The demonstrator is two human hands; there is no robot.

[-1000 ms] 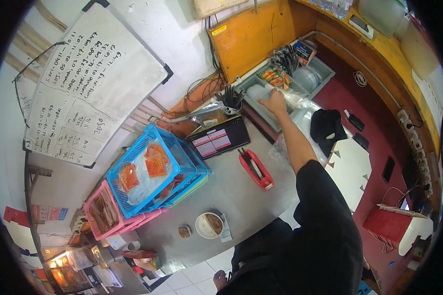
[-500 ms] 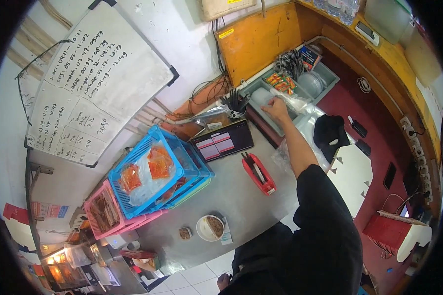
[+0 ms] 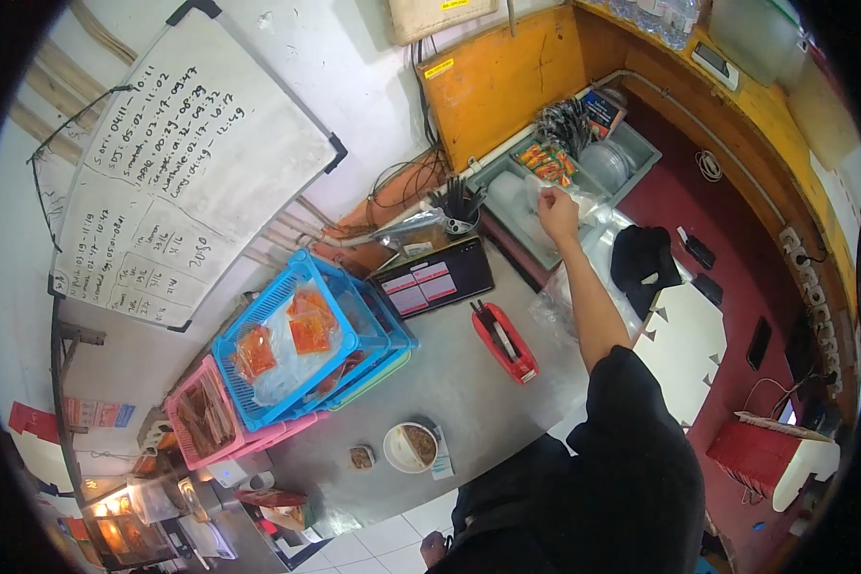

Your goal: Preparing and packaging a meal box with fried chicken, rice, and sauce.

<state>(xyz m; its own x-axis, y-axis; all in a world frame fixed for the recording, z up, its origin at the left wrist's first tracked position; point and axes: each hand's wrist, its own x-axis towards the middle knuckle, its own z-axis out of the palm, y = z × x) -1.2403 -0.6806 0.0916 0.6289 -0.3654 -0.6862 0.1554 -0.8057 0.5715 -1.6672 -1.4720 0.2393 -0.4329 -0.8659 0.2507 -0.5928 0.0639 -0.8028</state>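
Note:
My right hand [image 3: 557, 212] reaches over the grey divided crate [image 3: 649, 161] at the back right. Its fingers are pinched together beside a crumpled clear plastic bag [image 3: 593, 205]; what they hold, if anything, is too small to make out. Pale translucent plastic items [image 3: 505, 193] fill the compartment left of the hand. Small orange and green sachets [image 3: 547, 165] lie just beyond it, with clear round lids [image 3: 607, 165] and black-and-clear wrapped cutlery [image 3: 562, 122] around them. My left hand [image 3: 433, 548] hangs low by my body near the lower edge, its fingers mostly hidden.
The metal table holds a red tape dispenser [image 3: 505, 342], a tablet [image 3: 436, 280], a white bowl of brown food [image 3: 409, 448] and a small tub [image 3: 361, 457]. Blue baskets [image 3: 249, 392] with orange packets and a pink basket [image 3: 201, 411] stand left. A whiteboard [image 3: 258, 124] hangs behind.
My right hand has drawn back to the right and slightly nearer, away from the pale plastic items. My left hand has barely moved.

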